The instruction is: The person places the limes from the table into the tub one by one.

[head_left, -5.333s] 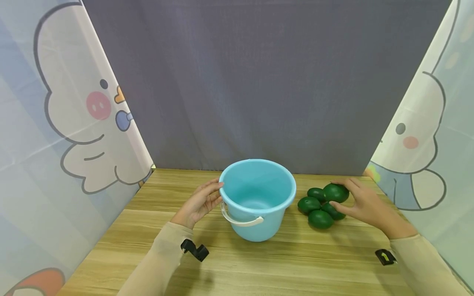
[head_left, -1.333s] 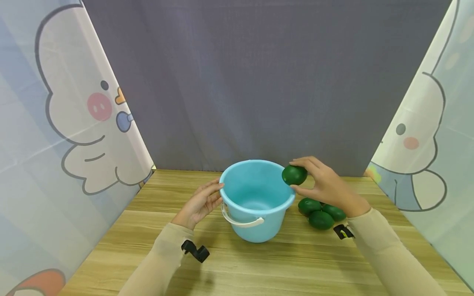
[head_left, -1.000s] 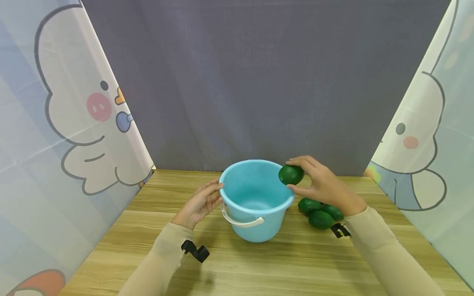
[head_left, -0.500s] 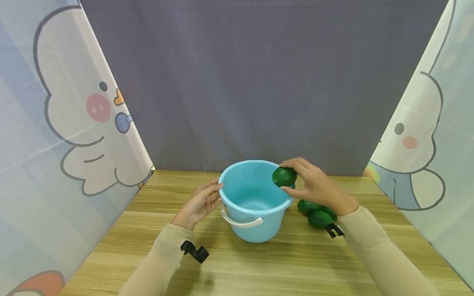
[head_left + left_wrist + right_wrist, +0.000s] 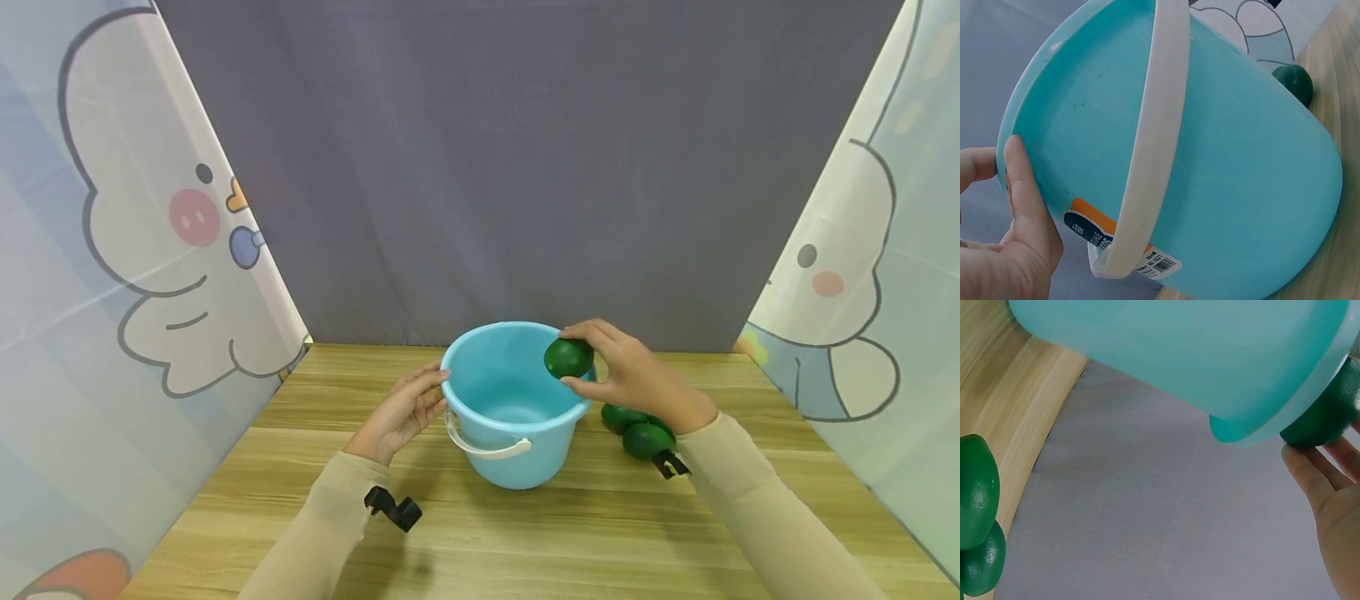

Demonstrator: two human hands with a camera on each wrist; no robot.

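Note:
A light blue bucket (image 5: 517, 462) stands upright on the wooden table, its white handle (image 5: 491, 454) hanging down at the front left. My left hand (image 5: 397, 417) pinches the rim at the left, thumb and fingers on either side of the wall in the left wrist view. Over the bucket's right rim, my right hand (image 5: 633, 379) grips a dark green avocado (image 5: 567, 358) between thumb and fingertips. The avocado hangs above the opening, near the right side. Part of the bucket's floor is hidden by its near wall.
More avocados (image 5: 648, 442) lie on the table right of the bucket, partly covered by my right hand and wrist camera. A grey curtain (image 5: 517, 167) hangs behind the table (image 5: 480, 550), with cartoon-printed cloths at both sides.
My right hand took the avocado from the group at the right, lifted it and carried it left over the bucket's rim. It drifts slightly further left recently. My left hand stays on the rim.

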